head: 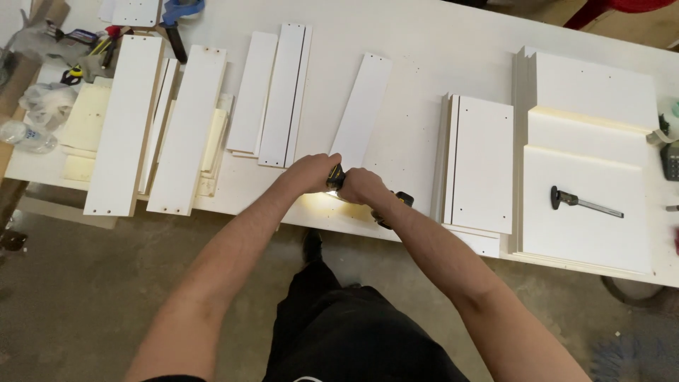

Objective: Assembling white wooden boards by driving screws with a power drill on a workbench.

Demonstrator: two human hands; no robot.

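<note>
My right hand grips a black and yellow cordless drill at the near edge of the white worktable. Its work light throws a bright patch on the table below my hands. My left hand closes around the drill's front end, at the chuck. Just beyond my hands lies a long narrow white panel, its near end almost touching my left fingers. What the left fingers pinch is hidden.
Long white panels lie in rows at the left, a stack of wider panels at the right. A black-handled screwdriver rests on big white boards. Tools and a plastic bottle clutter the far left corner. Concrete floor lies below.
</note>
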